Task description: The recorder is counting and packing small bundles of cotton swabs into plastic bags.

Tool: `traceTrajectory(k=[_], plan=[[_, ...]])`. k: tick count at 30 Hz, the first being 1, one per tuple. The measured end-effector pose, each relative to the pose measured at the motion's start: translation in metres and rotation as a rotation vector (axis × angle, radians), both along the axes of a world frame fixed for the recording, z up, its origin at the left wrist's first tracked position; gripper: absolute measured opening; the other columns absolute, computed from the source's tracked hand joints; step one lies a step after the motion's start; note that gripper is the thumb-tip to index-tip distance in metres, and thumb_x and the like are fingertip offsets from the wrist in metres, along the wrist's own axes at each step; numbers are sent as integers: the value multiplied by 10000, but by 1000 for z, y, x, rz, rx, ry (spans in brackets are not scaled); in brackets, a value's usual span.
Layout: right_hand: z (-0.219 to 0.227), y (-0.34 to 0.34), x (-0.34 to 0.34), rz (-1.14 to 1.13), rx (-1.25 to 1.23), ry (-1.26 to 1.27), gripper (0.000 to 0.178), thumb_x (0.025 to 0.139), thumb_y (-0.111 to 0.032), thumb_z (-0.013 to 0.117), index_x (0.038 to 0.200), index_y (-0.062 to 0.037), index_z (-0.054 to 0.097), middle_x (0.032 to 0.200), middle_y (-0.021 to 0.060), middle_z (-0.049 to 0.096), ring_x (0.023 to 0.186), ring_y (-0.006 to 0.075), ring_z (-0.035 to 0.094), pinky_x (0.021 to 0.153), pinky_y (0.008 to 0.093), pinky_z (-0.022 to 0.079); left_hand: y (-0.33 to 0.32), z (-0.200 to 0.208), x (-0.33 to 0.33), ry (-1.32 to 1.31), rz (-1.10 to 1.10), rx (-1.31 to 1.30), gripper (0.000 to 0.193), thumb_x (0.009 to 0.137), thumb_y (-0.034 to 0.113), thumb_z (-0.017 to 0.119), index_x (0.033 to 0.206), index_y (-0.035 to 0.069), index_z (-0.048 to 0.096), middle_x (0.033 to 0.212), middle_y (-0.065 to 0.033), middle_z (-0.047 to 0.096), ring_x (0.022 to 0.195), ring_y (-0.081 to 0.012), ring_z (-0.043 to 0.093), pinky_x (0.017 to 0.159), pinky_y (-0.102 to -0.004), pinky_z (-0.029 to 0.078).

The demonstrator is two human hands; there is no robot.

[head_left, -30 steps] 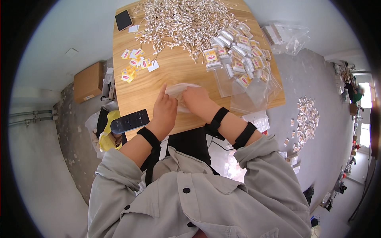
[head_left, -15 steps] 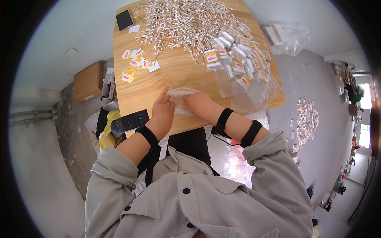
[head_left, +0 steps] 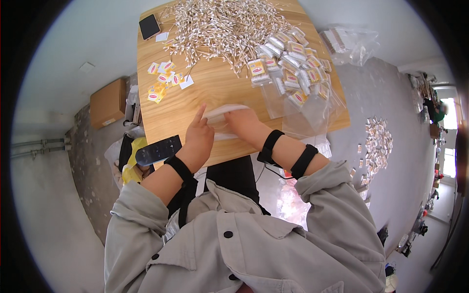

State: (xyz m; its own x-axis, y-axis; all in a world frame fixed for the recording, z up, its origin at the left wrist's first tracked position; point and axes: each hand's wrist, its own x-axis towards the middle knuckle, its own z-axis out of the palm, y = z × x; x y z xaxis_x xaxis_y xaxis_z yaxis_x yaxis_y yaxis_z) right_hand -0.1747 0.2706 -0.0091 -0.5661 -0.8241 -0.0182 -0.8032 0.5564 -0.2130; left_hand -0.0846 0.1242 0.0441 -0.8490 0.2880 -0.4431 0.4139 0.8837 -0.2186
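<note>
Between my hands, over the near part of the wooden table (head_left: 178, 117), is a clear plastic bag (head_left: 223, 110). My left hand (head_left: 200, 136) pinches its left edge, the index finger pointing away from me. At the bag's right side, the curled fingers of my right hand (head_left: 241, 123) grip the plastic; their tips are partly hidden. Beyond them lies a large heap of loose cotton swabs (head_left: 229, 29). To the right are many filled packs of cotton swabs (head_left: 293, 73), beside flat clear bags (head_left: 305, 117). Yellow and white label cards (head_left: 165, 78) lie to the left.
A dark phone (head_left: 149, 27) lies at the table's far left corner. A blue-black device (head_left: 159, 150) sits by the near left edge. A cardboard box (head_left: 108, 102) stands on the left. More packs (head_left: 378, 149) are spread on the floor at right, near a bag of cards (head_left: 349, 44).
My right hand has shifted slightly up, and the bag is stretched wider and flatter between my hands. The left hand keeps nearly the same pose.
</note>
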Motion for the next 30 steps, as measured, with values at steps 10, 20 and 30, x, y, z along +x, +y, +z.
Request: traceTrajectory(k=[10, 20, 30], plan=[[9, -9, 18, -171, 52, -83, 113, 760, -118, 557, 815, -45, 624, 805, 157, 646, 729, 304, 644, 617, 411, 504, 8, 17, 5, -142, -58, -129, 261, 845, 230, 519, 1014, 109, 677, 1038, -12, 660, 1183, -192, 476, 1144, -479, -74], [15, -14, 33, 56, 108, -55, 134, 787, -124, 571, 834, -75, 686, 972, 136, 642, 901, 298, 628, 764, 390, 489, 0, -10, 13, 12, 24, -150, 361, 772, 308, 601, 1044, 81, 671, 1136, -54, 616, 1237, -237, 410, 1142, -452, 8], [8, -13, 16, 23, 129, -90, 136, 798, -123, 536, 837, -61, 651, 855, 97, 620, 858, 279, 623, 690, 392, 511, 0, -5, 6, 40, 32, -92, 308, 810, 212, 546, 1038, 47, 672, 1061, -93, 633, 1160, -258, 465, 1136, -496, 71]])
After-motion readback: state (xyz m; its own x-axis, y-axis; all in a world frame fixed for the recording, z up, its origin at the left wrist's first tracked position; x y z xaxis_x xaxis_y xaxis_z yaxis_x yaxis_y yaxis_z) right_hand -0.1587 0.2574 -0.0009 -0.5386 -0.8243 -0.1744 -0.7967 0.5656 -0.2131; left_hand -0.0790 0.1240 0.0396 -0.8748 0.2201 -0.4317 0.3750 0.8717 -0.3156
